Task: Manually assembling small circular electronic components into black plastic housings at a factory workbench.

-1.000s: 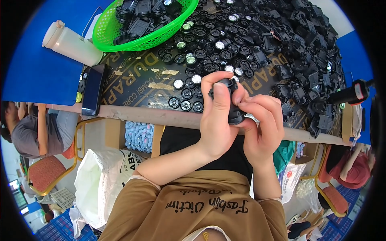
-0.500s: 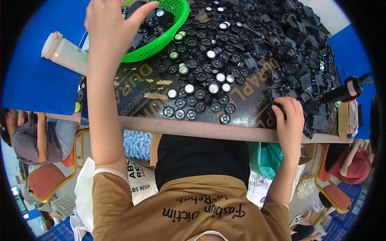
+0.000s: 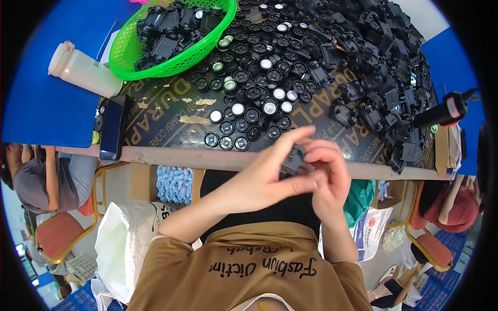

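Note:
My left hand [image 3: 262, 179] and my right hand [image 3: 330, 173] are together in front of my body, just over the table's near edge. Between them is a small black plastic chassis part [image 3: 294, 161], gripped by the left thumb and fingers. The curled fingers of the right hand press against its other side; their tips are partly hidden. Beyond the hands lie many small black wheels [image 3: 240, 124], some showing silver or pale green discs. A large heap of black plastic chassis parts [image 3: 371, 85] covers the table's right side.
A green mesh basket [image 3: 176, 66] with black assembled pieces stands at the far left. Near it are a white bottle [image 3: 83, 71] and a dark phone [image 3: 112, 127]. A black corded cylindrical tool [image 3: 441, 115] sits at the right. People sit at both sides.
My left hand has come back from the green basket, and my right hand has moved left from the heap's near edge. Both now meet around a black part. The phone has come into view.

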`<state>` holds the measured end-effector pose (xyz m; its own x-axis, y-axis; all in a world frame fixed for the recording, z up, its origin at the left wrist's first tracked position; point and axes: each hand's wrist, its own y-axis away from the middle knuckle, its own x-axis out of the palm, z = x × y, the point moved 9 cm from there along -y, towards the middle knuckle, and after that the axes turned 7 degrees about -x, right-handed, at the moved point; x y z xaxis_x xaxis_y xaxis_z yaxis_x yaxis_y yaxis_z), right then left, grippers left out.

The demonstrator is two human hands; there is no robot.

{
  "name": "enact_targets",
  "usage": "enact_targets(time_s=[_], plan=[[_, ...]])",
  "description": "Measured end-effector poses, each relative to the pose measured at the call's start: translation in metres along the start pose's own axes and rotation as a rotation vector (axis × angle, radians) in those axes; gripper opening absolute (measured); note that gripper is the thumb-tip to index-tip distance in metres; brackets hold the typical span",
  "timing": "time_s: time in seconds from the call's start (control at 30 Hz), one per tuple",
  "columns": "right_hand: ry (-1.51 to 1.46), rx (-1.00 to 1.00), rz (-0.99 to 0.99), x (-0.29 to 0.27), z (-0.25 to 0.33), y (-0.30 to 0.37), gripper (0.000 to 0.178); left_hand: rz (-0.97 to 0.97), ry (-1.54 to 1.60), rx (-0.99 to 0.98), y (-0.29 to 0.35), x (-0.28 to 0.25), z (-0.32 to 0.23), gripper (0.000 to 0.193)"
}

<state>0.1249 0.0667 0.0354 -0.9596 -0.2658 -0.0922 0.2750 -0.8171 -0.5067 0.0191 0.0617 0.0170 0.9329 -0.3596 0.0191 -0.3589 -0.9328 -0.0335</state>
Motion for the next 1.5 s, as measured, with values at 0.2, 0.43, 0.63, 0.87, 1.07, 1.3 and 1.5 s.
enact_targets(time_s=[0.2, 0.43, 0.63, 0.87, 1.07, 1.3, 1.5], plan=[[0.501, -0.026, 0.224, 0.006, -0.016, -0.019, 0.023, -0.296, 0.209, -0.016, 0.023, -0.065, 0.004, 0.035], [0.836, 0.027, 0.290, 0.024, -0.029, -0.023, 0.023, -0.354, 0.000, 0.038, 0.030, -0.062, -0.002, 0.054], [0.634, 0.118, 0.241, 0.013, -0.034, -0.025, 0.016, -0.346, -0.044, -0.031, 0.015, -0.053, 0.001, 0.049], [0.562, -0.024, 0.188, 0.018, -0.007, -0.033, 0.022, -0.388, 0.023, 0.050, -0.007, -0.045, -0.001, 0.033], [-0.003, 0.200, 0.083, 0.009, -0.026, -0.019, 0.028, -0.347, 0.141, 0.205, -0.010, -0.044, -0.017, 0.027], [-0.940, 0.628, -0.092, 0.024, -0.058, 0.003, 0.030, -0.399, -0.230, 0.437, -0.003, -0.037, -0.041, 0.027], [-0.457, 0.163, -0.022, -0.004, -0.011, -0.022, 0.022, -0.393, -0.616, 0.398, -0.006, -0.036, -0.046, 0.042]])
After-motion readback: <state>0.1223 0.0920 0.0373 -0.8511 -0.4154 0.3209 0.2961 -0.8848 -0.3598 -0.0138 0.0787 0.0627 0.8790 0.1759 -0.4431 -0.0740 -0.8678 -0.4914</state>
